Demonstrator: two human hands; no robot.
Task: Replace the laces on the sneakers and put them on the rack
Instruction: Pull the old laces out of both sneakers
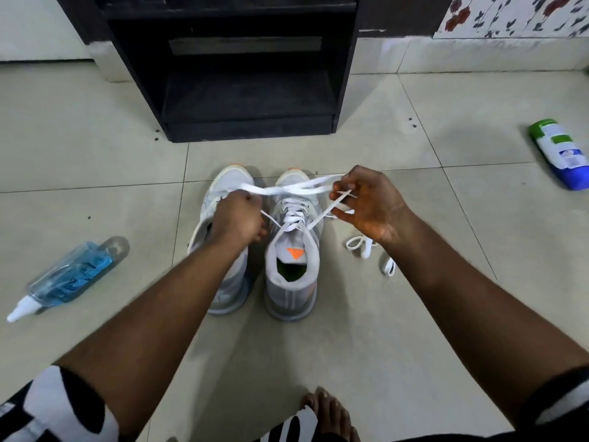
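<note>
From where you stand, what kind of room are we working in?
Most likely a home, perhaps an entryway or bedroom corner. The floor is pale ceramic tile, a dark wooden shoe rack stands against the wall, and a floral-patterned cloth shows at upper right.
</note>
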